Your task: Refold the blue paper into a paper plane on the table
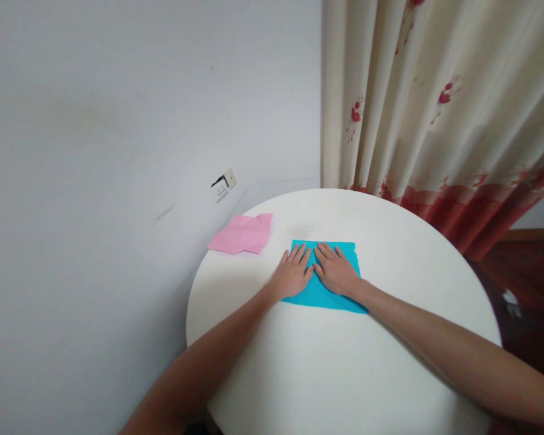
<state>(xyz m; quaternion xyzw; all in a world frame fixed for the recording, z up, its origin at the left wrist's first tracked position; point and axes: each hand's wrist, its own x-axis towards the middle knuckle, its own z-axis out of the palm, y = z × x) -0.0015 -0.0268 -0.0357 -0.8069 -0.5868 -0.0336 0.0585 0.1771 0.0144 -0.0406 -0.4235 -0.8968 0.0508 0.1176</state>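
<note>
A sheet of blue paper (324, 297) lies flat on the round white table (272, 362). My left hand (293, 273) rests palm down on its left part, fingers spread and pointing away from me. On the upper right part of the same sheet lies my right hand (335, 270), also flat with its fingers apart. The two thumbs come close together near the middle of the paper. A creased pink sheet of paper (243, 234) sits to the left, by the table's far left edge, with neither hand on it.
A white wall (118, 151) with a loose-looking socket (220, 190) stands beside the table on the left. Behind and to the right hangs a cream curtain (403, 109) with red flowers. Dark wooden floor (526, 278) shows at the right, with a small white object (511, 301) on it.
</note>
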